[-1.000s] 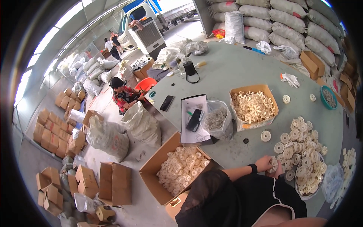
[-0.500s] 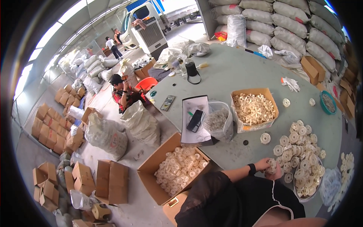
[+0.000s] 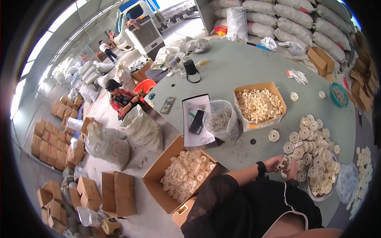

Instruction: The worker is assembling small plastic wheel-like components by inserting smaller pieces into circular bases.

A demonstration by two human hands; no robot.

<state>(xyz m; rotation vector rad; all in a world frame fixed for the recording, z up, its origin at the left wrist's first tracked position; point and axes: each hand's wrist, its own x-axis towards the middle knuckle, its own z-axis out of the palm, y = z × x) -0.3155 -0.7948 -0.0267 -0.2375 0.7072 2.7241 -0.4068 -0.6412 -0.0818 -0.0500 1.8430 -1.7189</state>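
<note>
Grey-green table [image 3: 226,75]. Pile of pale discs [image 3: 308,146] on it — right of both hands, the right nearer. Left hand [image 3: 273,164], right hand [image 3: 293,169]: I see both pinching one pale part [image 3: 283,162] between them — long axis unreadable.

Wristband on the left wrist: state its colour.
The wristband is black, seen in the head view, the only one.
</note>
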